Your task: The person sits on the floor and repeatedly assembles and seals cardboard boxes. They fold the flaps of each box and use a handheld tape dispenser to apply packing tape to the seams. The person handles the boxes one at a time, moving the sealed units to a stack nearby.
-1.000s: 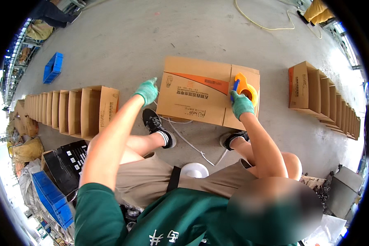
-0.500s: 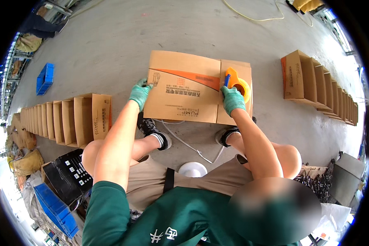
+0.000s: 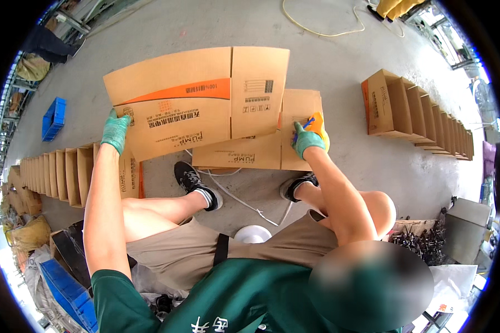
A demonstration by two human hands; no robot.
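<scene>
My left hand, in a green glove, grips the left edge of a flattened brown cardboard box with an orange stripe and holds it up, tilted, above the floor. My right hand, also gloved in green, is closed on an orange tape dispenser that rests on a second flat cardboard box lying on the floor in front of my feet. The raised box overlaps the upper left part of the lower one.
A row of several folded boxes stands on my left, another row on my right. A white round object and a white cord lie between my shoes. Blue crates sit at the left, a yellow hose far ahead.
My left hand has lifted the top cardboard box up and to the left, uncovering a second box beneath. My right hand with the tape dispenser stayed low on that box.
</scene>
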